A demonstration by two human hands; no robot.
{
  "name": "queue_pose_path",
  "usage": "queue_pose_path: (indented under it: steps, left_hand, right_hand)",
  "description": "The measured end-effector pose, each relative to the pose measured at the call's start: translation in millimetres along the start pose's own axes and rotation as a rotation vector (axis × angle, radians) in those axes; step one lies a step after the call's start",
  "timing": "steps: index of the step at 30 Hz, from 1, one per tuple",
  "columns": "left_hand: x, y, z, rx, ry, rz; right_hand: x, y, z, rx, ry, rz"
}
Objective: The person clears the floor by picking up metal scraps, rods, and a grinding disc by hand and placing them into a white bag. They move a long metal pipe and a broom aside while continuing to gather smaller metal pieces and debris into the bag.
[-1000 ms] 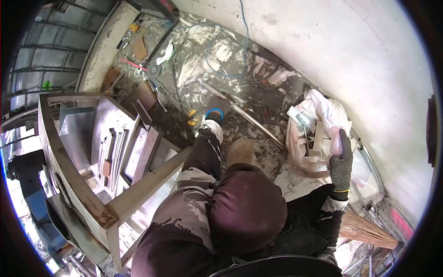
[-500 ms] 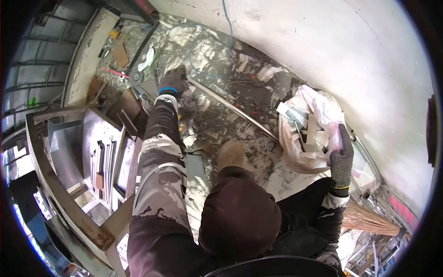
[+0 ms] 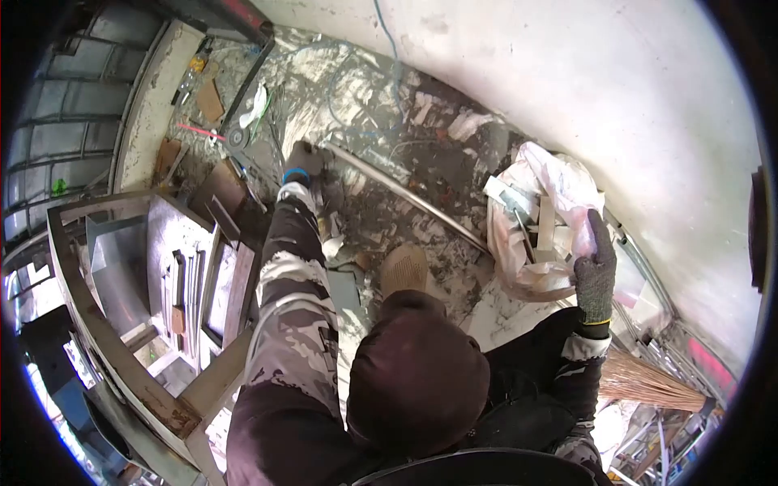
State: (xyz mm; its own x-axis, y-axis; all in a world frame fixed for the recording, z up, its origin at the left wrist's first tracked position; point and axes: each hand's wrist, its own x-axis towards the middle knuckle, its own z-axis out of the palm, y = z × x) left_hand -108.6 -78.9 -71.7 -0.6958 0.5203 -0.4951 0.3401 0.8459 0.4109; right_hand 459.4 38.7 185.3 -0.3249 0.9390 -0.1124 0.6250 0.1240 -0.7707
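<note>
Bag point(image 3: 512, 263) against right hand point(image 3: 596, 274)

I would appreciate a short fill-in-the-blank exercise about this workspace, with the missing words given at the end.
The left hand has a ____ band at its wrist. The gloved hand at the edge of the bag of scraps is the person's ____ one. The long, shiny pipe lying on the floor looks to be made of ____.

Missing words, in order: blue; right; metal.
</note>
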Motion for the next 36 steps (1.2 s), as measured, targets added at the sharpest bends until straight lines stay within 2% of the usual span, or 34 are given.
queue_pose_path:
  steps: [2,4,5,6,8,9,10,12,13,14,16,17,18,19,20,22,23,24,25,26,27,28,29,30,31,32,33,34,35,36]
  left_hand:
    - [-2.6,-3.4,-3.8,-0.035,0.027,-0.002]
    - [-35.0,33.3,-18.6,0.187,0.061,-0.109]
    - [-28.5,31.9,-11.8,0.218,0.090,-0.143]
    - [-39.7,44.0,-14.2,0.212,0.087,-0.140]
    - [-70.7,69.7,-19.8,0.227,0.313,0.008]
    - [-81.8,80.8,-20.8,0.359,0.303,0.109]
    - [-88.3,85.1,-20.9,0.356,0.306,0.108]
    - [-95.5,90.3,-17.0,0.723,0.100,0.535]
    - [-77.1,67.9,8.4,0.902,0.229,0.638]
    - [-70.4,70.7,8.0,0.898,0.216,0.651]
    - [-66.9,79.2,7.8,0.962,0.169,0.784]
    - [-67.2,78.9,1.9,0.856,0.153,0.926]
    - [-71.7,87.1,1.0,0.966,0.086,0.835]
    - [-77.8,88.6,-0.6,0.925,0.083,0.857]
    - [-81.8,85.5,-2.0,0.879,0.080,0.885]
    - [-59.2,47.5,13.3,0.912,0.014,0.815]
    - [-44.5,17.9,18.1,0.736,-0.084,0.814]
    - [-56.9,30.6,4.6,0.810,-0.128,0.761]
    - [-72.2,44.3,-3.6,0.945,-0.150,0.766]
    - [-62.3,28.3,-3.8,0.893,-0.120,0.821]
    - [-69.5,34.9,-17.0,0.883,-0.190,0.844]
    - [-94.7,68.4,-22.2,0.943,-0.215,0.691]
    - [-117.2,92.9,-33.0,0.984,-0.319,0.546]
    - [-115.1,94.3,-36.3,1.189,-0.453,0.571]
    - [-97.0,41.0,-25.7,0.970,-0.240,0.788]
    - [-103.5,45.6,-23.0,0.953,-0.352,0.626]
    - [-98.5,37.1,-19.9,0.898,-0.296,0.668]
    - [-48.7,-24.0,7.9,0.752,-0.023,1.259]
    - [-109.2,36.1,-6.3,0.652,-0.226,1.069]
    - [-103.1,39.5,6.3,0.629,-0.324,0.824]
  right_hand:
    - [0.8,0.4,3.8,0.022,-0.005,0.021]
    - [0.7,5.7,3.5,0.004,-0.001,0.002]
    - [1.1,-1.2,1.8,-0.001,0.003,-0.003]
    - [1.2,-13.0,0.2,0.068,0.007,0.125]
    - [0.9,-13.6,-1.0,0.139,0.010,0.254]
    - [-0.2,-1.8,-2.4,0.053,0.019,0.116]
    - [0.8,4.3,-3.1,-0.032,0.028,-0.023]
    - [1.5,-1.6,-1.9,-0.059,0.052,-0.030]
    - [-0.1,-6.6,-1.9,-0.088,0.076,-0.031]
    - [1.1,-16.9,-0.8,-0.097,0.082,-0.018]
    - [3.5,-48.9,2.0,-0.642,0.380,-0.359]
    - [1.2,-62.9,2.7,-0.645,0.425,-0.337]
    - [-5.8,-74.1,10.7,-0.523,0.400,-0.331]
    - [-10.8,-78.8,19.7,-0.358,0.306,-0.329]
    - [-14.8,-79.4,35.9,-0.195,0.123,-0.338]
    - [-21.1,-73.2,75.5,0.010,-0.221,-0.359]
    - [-27.3,-63.5,99.9,0.036,-0.311,-0.344]
    - [-34.5,-47.2,124.2,-0.008,-0.354,-0.301]
    - [-34.3,-29.4,145.1,-0.190,-0.530,-0.094]
    - [-49.1,-9.4,161.0,-0.279,-0.356,-0.163]
    - [-59.0,17.7,180.1,-0.377,-0.365,-0.161]
    - [-59.8,20.3,176.5,-0.350,-0.434,-0.080]
    - [-64.0,31.6,178.3,-0.334,-0.365,-0.143]
    - [-66.5,29.0,176.4,-0.310,-0.411,-0.051]
    - [-64.1,23.8,167.9,-0.287,-0.449,0.030]
    - [-63.1,19.4,155.1,-0.311,-0.527,0.063]
    - [-57.5,12.6,155.1,-0.328,-0.602,0.114]
    - [-72.3,28.8,160.1,-0.393,-0.462,0.024]
    - [-84.2,53.6,181.3,-0.457,-0.336,-0.063]
    - [-90.3,78.3,200.9,-0.485,-0.297,-0.030]
